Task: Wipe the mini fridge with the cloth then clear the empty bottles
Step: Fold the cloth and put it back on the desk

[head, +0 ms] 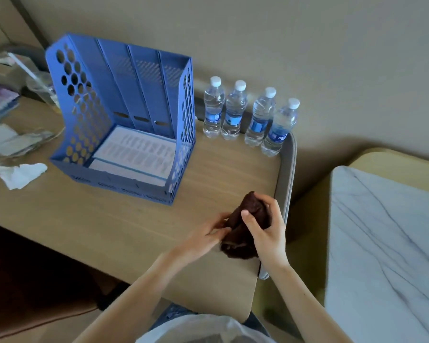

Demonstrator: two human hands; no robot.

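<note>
Your right hand [265, 229] curls round the bunched cloth [237, 247] while your left hand [208, 233] pinches its edge, probably shaping a wiping pad. You hold it over the desk [109, 231]. The marble-topped unit [382, 243] beside it may be the fridge. A file rack [119, 120] stands behind, and four bottles [234, 112] line the wall.

Bare desk [104, 231] across lower left and centre of frame. Blocked at upper centre by rack [124, 115], then to its right by four upright bottles [234, 112] along the wall. Littered at far left with tissue [20, 174] and papers [8, 142]. Taken at lower centre by left hand [206, 240] and right hand [268, 231] round cloth [243, 224]. Gap at right before marble top [382, 243].
</note>
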